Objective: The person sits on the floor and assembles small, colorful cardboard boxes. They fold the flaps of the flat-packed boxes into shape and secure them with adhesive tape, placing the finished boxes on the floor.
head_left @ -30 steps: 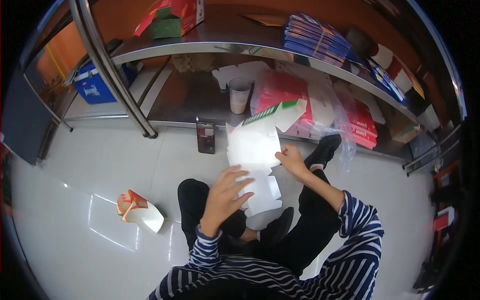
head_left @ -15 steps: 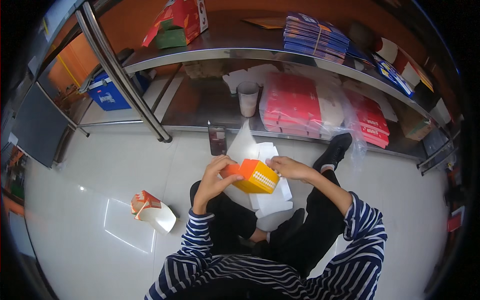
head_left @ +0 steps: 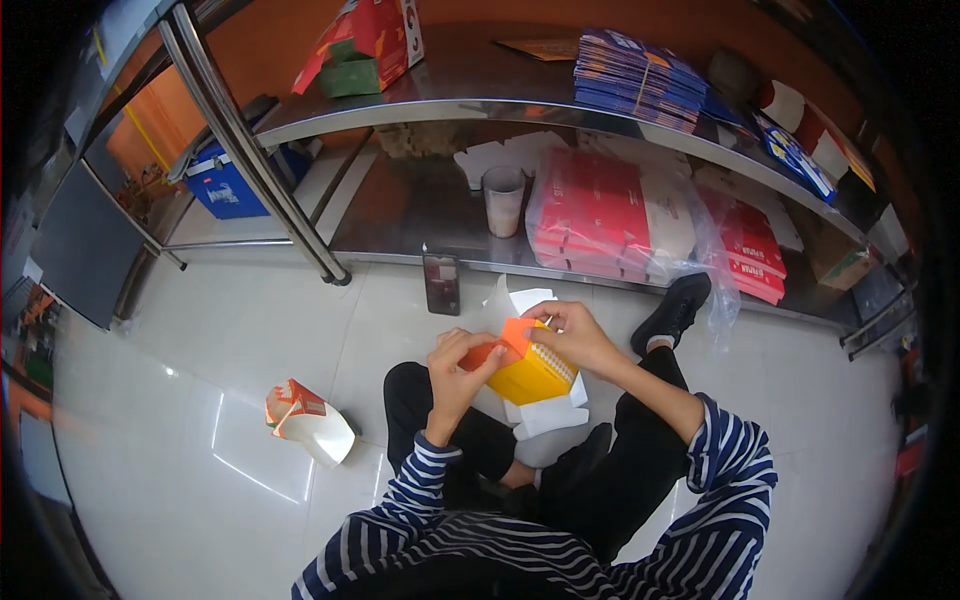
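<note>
Between my hands, above my crossed legs, is a small yellow and orange cardboard box with a white pattern on its right side. My left hand pinches an orange flap at the box's left end between thumb and fingers. At the upper edge, my right hand grips another orange flap, its thumb on the near face. Flat white cardboard blanks lie on the floor under and behind the box, partly hidden by it.
A phone leans upright against the lower shelf's edge. On that shelf stand a clear plastic cup and plastic-wrapped red packs. An orange and white carton lies on the floor at left. Bundled blue folded cartons lie above.
The box has moved slightly right and turned. My right hand has shifted from its right side to the top flap, and my left hand has moved right along with the box.
</note>
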The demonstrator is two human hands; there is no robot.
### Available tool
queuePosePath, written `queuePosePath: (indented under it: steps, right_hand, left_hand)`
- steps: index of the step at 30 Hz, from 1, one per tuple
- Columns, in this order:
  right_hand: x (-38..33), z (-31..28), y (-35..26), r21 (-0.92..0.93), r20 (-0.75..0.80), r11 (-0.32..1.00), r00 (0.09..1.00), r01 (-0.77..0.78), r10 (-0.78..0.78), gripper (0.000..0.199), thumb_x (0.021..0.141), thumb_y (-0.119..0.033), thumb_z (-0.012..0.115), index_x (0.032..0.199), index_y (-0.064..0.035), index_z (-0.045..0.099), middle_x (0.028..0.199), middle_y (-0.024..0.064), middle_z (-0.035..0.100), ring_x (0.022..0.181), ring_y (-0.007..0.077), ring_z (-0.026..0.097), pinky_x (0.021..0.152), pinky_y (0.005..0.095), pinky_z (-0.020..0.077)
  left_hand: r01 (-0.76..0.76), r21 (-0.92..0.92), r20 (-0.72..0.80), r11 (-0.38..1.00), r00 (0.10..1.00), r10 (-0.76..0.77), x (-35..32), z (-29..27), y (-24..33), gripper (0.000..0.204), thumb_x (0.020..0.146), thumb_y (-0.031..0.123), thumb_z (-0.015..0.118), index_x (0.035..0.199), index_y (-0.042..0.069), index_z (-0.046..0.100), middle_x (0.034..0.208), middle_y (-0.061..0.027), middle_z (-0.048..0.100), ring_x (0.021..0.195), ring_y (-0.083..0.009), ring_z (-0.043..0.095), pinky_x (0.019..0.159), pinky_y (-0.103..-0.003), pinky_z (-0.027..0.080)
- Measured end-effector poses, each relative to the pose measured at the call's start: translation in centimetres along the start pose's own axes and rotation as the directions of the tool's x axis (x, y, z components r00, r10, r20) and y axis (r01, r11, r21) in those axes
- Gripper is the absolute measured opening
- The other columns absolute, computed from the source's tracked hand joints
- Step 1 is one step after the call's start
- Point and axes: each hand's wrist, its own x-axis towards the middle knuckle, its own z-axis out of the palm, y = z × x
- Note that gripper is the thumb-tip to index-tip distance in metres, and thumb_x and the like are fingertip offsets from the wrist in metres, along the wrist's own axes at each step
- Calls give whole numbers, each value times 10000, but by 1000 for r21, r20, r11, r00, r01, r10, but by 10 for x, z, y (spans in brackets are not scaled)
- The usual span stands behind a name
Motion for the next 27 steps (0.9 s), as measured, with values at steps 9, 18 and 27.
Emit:
queuePosePath:
  steps: [9,18,27]
  right_hand:
    - [-15,12,-27,-363,80,871,942,331,-325,254,691,-126,616,914,-9,648,828,148,601,748,281,584,698,338,460]
    - [-19,15,-24,-453,90,805,918,382,-385,218,717,-115,606,904,-13,650,853,156,582,788,309,573,703,367,455]
    - [-21,20,-33,-463,96,787,906,407,-412,199,745,-125,604,900,-7,642,850,155,577,798,317,564,711,378,444]
  left_hand:
    - [-167,179,-143,970,971,194,-15,4,7,171,603,49,733,761,67,671,741,-31,597,654,-185,562,589,-280,424]
    - [-271,135,2,953,962,273,-6,-6,4,185,595,47,714,772,86,682,756,-26,597,686,-178,560,595,-275,430]
    - [-223,233,-110,947,961,253,-10,-5,10,188,615,79,735,794,109,686,758,-1,609,698,-156,554,645,-284,375]
